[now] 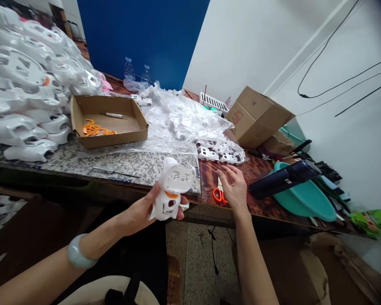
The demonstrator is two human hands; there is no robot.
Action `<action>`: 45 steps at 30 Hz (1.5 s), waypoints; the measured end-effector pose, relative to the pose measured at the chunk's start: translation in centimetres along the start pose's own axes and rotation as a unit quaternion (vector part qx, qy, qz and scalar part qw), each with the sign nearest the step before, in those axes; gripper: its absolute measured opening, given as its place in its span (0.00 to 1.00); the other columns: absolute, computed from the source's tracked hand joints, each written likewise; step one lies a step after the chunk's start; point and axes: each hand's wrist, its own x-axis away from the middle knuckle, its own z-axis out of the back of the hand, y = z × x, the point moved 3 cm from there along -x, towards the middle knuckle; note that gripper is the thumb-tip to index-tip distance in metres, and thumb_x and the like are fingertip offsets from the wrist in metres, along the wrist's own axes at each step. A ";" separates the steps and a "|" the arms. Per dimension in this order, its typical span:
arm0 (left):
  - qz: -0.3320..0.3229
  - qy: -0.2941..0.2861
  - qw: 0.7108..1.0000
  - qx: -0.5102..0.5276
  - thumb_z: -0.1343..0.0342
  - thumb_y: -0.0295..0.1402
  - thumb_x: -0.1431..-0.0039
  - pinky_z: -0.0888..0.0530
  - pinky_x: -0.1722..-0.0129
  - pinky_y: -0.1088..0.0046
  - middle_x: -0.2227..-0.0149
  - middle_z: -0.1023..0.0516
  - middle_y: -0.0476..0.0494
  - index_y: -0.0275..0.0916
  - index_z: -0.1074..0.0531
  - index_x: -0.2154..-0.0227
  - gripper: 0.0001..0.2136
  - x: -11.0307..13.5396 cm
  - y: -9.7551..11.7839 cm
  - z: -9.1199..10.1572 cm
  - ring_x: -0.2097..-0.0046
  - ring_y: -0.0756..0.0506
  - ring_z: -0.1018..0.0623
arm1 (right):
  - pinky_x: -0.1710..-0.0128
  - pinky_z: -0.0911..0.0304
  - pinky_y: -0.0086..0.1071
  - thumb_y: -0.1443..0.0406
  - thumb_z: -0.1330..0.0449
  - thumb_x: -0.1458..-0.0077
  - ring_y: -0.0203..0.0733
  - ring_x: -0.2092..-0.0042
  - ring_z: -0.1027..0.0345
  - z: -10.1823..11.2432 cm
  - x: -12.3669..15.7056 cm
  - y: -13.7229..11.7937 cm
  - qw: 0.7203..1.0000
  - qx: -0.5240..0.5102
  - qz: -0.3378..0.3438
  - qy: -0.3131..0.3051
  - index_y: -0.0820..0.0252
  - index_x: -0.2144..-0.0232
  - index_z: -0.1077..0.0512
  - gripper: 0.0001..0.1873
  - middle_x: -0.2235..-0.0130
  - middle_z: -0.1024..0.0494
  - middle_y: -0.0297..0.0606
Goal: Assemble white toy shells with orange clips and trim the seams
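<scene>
My left hand is closed round a white plastic housing with an orange ring set in it, held just in front of the table edge. My right hand lies over the brown table top with its fingers stretched out and apart, holding nothing. It rests next to a small orange piece at the table edge. Just beyond its fingertips sits a cluster of small white plastic parts.
A big stack of white housings fills the left. A shallow cardboard tray holds orange rings. Clear plastic bags, a closed cardboard box, a teal basin with a dark tool, and two bottles stand behind.
</scene>
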 end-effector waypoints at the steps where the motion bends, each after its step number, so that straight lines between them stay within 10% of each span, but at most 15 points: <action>1: 0.002 -0.001 1.000 0.009 0.54 0.54 0.43 0.31 0.56 0.65 0.55 0.26 0.36 0.35 0.30 0.51 0.28 0.0 0.1 0.1 0.61 0.42 0.24 | 0.45 0.46 0.46 0.51 0.46 0.45 0.51 0.45 0.40 -0.4 -0.9 1.8 0.999 0.029 -0.039 -0.010 0.60 0.54 0.28 0.23 0.47 0.34 0.48; 6: 0.009 -0.017 0.999 0.049 0.53 0.52 0.42 0.31 0.57 0.64 0.57 0.26 0.34 0.32 0.30 0.53 0.27 -0.2 0.2 0.2 0.62 0.42 0.25 | 0.49 0.46 0.56 0.52 0.37 0.53 0.56 0.50 0.36 -3.3 -2.8 6.9 0.975 0.113 -0.172 -0.086 0.64 0.67 0.27 0.20 0.58 0.27 0.49; 11: -0.008 0.028 0.999 0.044 0.56 0.59 0.47 0.30 0.64 0.68 0.62 0.27 0.36 0.30 0.32 0.53 0.34 -0.6 0.8 0.3 0.68 0.45 0.26 | 0.55 0.39 0.46 0.58 0.43 0.47 0.49 0.58 0.31 -3.9 -2.2 6.0 0.977 0.078 -0.157 -0.118 0.65 0.64 0.30 0.15 0.64 0.25 0.46; 17: -0.004 0.024 0.998 0.050 0.60 0.59 0.44 0.30 0.67 0.70 0.64 0.29 0.38 0.29 0.32 0.54 0.35 -1.3 0.7 0.7 0.69 0.47 0.27 | 0.58 0.38 0.33 0.55 0.46 0.42 0.41 0.58 0.31 0.0 2.6 -1.1 0.980 -0.105 0.112 -0.125 0.60 0.52 0.36 0.20 0.56 0.26 0.41; 23: -0.009 0.015 0.998 0.053 0.65 0.57 0.41 0.30 0.68 0.68 0.65 0.28 0.37 0.30 0.32 0.58 0.32 -1.8 0.2 0.6 0.70 0.46 0.27 | 0.60 0.44 0.34 0.67 0.46 0.41 0.40 0.58 0.33 2.8 6.9 -7.6 0.920 -0.038 0.387 -0.046 0.56 0.47 0.38 0.19 0.55 0.26 0.39; 35: -0.016 -0.002 1.000 -0.019 0.65 0.60 0.44 0.30 0.69 0.70 0.74 0.27 0.40 0.29 0.29 0.66 0.35 -1.2 0.7 0.0 0.72 0.46 0.28 | 0.68 0.46 0.31 0.64 0.49 0.39 0.35 0.69 0.38 2.5 7.3 -9.0 0.916 -0.087 0.362 -0.151 0.60 0.62 0.32 0.07 0.69 0.28 0.35; 45: 0.027 -0.033 0.993 -0.113 0.64 0.63 0.48 0.36 0.74 0.73 0.76 0.27 0.42 0.31 0.28 0.70 0.36 -0.4 0.6 -0.2 0.76 0.48 0.30 | 0.75 0.53 0.27 0.55 0.57 0.36 0.31 0.77 0.49 1.2 7.1 -8.5 0.878 -0.113 0.264 -0.384 0.60 0.70 0.33 0.20 0.78 0.41 0.28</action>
